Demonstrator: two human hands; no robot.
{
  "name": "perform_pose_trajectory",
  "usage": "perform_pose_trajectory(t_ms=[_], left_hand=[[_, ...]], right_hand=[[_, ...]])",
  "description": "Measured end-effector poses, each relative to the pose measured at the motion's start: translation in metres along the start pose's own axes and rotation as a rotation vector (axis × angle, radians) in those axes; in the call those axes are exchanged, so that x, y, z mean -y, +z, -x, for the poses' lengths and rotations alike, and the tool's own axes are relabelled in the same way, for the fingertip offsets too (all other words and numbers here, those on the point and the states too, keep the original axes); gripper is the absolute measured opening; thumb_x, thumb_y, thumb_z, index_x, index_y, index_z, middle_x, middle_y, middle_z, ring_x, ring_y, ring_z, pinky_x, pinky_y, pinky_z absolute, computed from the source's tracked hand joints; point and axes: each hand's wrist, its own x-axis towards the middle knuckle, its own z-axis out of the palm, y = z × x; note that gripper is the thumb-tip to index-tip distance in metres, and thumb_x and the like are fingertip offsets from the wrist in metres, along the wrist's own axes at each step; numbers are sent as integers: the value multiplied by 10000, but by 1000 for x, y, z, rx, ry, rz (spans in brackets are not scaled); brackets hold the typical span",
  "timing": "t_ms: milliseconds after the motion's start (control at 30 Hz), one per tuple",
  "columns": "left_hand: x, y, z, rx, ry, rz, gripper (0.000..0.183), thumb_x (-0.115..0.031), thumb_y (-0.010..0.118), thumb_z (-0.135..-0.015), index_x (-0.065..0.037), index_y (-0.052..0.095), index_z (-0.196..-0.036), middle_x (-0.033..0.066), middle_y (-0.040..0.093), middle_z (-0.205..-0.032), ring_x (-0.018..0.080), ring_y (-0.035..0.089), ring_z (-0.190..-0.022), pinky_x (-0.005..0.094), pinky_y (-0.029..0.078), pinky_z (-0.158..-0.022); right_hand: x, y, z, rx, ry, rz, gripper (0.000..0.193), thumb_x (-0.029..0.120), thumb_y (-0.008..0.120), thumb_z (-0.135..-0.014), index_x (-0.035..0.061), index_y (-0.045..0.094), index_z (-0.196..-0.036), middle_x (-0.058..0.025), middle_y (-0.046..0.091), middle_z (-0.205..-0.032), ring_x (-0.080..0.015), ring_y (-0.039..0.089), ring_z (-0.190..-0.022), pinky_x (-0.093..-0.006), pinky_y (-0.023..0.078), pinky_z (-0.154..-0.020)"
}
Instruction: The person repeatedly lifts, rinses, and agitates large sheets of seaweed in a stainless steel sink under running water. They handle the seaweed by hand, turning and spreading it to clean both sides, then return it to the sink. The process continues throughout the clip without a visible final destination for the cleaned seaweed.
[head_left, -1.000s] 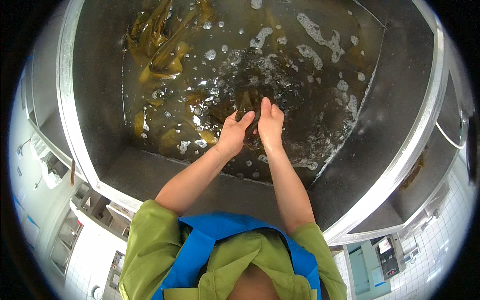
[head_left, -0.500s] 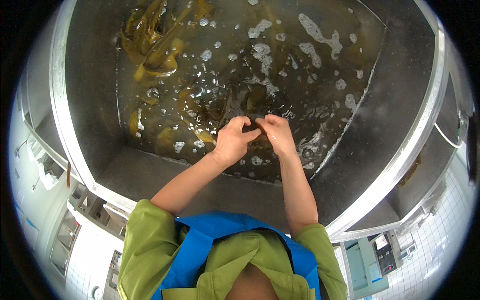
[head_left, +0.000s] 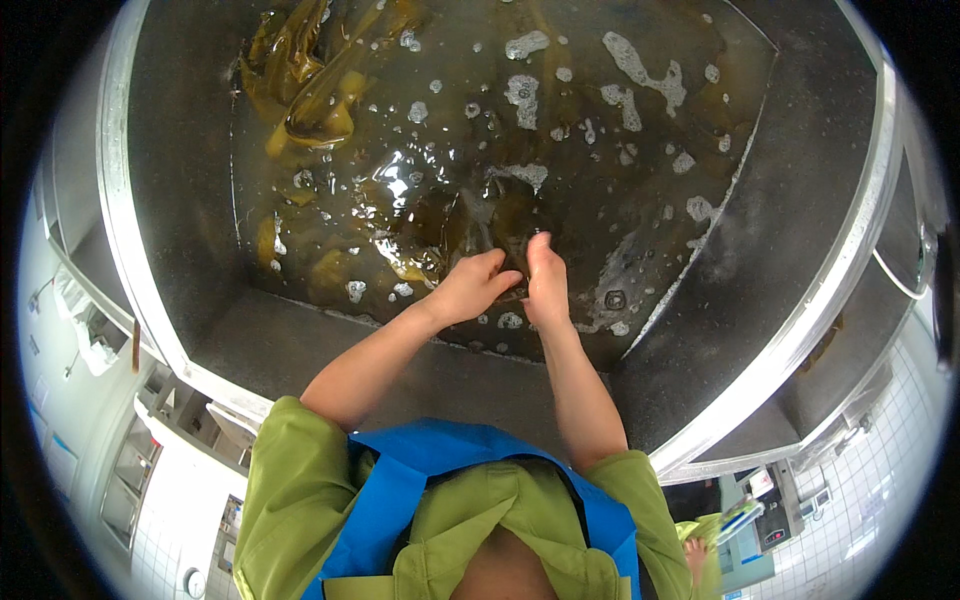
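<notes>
A broad, dark brown-green sheet of kelp (head_left: pixel 484 216) lies just under the water before me, its near edge between my hands. My left hand (head_left: pixel 474 287) has its fingers curled round that edge, the thumb pointing right. Close beside it, my right hand (head_left: pixel 547 285) is held edge-on, fingers stretched away from me along the kelp; its palm side is hidden. Water and glare blur the kelp's outline. More yellow-brown kelp (head_left: pixel 322 118) lies folded at the far left, partly above the surface.
A deep dark tank with a pale metal rim (head_left: pixel 790 350) surrounds the murky water, where patches of foam (head_left: pixel 645 72) float. Behind me at the lower right, another person's green sleeve and hand (head_left: pixel 696 552) show near a control box (head_left: pixel 775 520). White shelving stands at the lower left.
My right hand has gone from a pinch to straighter, upright fingers. The left has shifted slightly nearer me. Foam has drifted and ripples spread at the left. Another person has appeared at the lower right.
</notes>
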Motion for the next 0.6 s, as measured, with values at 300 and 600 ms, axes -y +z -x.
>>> perform_pose_trajectory(t_ms=[300,600], left_hand=[[-2,-2,0,-136,89,-104,320,-268,545,-865,23,544,-731,213,532,-644,347,544,-602,399,422,-552],[-12,-36,3,-93,175,63,181,-168,598,-848,-19,573,-950,59,596,-844,140,549,-787,273,432,-752]], right_hand=[[1,-16,6,73,-205,327,254,266,516,-907,25,560,-838,9,476,-630,-45,437,-538,-232,364,-408],[20,-44,7,106,-37,-268,286,268,504,-918,-8,542,-985,0,538,-737,-48,385,-464,-220,310,-382]])
